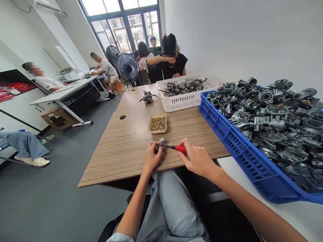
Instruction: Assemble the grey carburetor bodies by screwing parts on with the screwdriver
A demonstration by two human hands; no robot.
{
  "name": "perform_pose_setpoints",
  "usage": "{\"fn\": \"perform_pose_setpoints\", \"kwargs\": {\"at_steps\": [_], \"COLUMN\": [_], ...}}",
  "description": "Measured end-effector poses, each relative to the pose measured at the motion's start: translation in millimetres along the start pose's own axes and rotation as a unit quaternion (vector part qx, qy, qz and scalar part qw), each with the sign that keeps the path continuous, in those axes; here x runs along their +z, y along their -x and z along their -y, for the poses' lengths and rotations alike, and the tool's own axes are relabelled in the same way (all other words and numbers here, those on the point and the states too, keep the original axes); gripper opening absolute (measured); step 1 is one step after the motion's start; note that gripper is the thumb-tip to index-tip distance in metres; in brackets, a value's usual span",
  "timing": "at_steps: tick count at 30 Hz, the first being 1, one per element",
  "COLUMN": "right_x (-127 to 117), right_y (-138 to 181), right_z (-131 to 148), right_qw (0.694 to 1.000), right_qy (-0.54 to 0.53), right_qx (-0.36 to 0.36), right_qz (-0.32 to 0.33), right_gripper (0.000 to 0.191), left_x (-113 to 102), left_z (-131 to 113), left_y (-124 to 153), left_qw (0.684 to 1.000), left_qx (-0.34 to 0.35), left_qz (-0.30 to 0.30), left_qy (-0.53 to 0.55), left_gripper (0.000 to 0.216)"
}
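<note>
Near the front edge of the wooden table (118, 144), my left hand (152, 157) is closed around a small grey metal carburetor (162, 141), partly hidden by the fingers. My right hand (194, 157) grips the red handle of a screwdriver (180, 148). Its dark shaft points left, and the tip reaches the carburetor; the exact contact point is too small to make out. Just beyond the hands stands a small cream tray (149, 130) filled with many little brass pieces (158, 124).
On my right a blue crate (242, 151) is heaped with metal carburetors (272, 117). Behind it sits a white basket (184, 101) with more parts. Another carburetor (148, 97) lies farther back on the table. A person (171, 60) works across from me; fans (127, 67) stand behind.
</note>
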State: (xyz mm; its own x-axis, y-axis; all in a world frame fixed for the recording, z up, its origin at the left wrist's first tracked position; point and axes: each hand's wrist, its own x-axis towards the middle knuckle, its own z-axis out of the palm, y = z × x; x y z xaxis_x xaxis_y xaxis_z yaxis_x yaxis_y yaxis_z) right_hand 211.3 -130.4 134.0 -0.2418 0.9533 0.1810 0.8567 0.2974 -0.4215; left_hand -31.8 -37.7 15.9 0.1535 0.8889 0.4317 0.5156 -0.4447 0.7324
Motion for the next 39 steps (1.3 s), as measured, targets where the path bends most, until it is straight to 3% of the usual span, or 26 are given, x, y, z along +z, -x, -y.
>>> {"fn": "perform_pose_setpoints", "kwargs": {"at_steps": [9, 17, 20, 27, 35, 39], "right_x": [3.2, -1.5, -0.7, 3.7, -0.1, 0.5], "right_y": [-4.0, -0.1, -0.8, -3.8, 0.6, 0.4], "right_z": [2.0, -1.4, 0.4, 2.0, 0.1, 1.5], "right_qw": [0.994, 1.0, 0.999, 0.991, 1.0, 0.999], "right_qy": [0.086, -0.008, 0.033, 0.118, -0.008, 0.041], "right_qx": [0.069, -0.016, -0.002, 0.059, -0.024, -0.013], "right_qz": [-0.007, 0.001, 0.004, -0.004, -0.009, 0.004], "right_gripper": [0.025, 0.019, 0.017, 0.032, 0.019, 0.016], "left_x": [0.5, 0.6, 0.8, 0.4, 0.6, 0.5], "left_z": [0.2, -0.6, -0.2, 1.4, 1.8, 1.1], "left_y": [0.1, 0.2, 0.3, -0.4, -0.6, -0.1], "left_qw": [1.0, 1.0, 1.0, 1.0, 1.0, 1.0], "left_qx": [-0.002, -0.002, 0.002, 0.004, 0.0, -0.002], "left_qz": [0.0, -0.003, -0.005, -0.001, -0.001, 0.0], "left_qy": [0.008, 0.01, 0.011, 0.009, 0.011, 0.012], "left_gripper": [0.013, 0.013, 0.012, 0.013, 0.014, 0.013]}}
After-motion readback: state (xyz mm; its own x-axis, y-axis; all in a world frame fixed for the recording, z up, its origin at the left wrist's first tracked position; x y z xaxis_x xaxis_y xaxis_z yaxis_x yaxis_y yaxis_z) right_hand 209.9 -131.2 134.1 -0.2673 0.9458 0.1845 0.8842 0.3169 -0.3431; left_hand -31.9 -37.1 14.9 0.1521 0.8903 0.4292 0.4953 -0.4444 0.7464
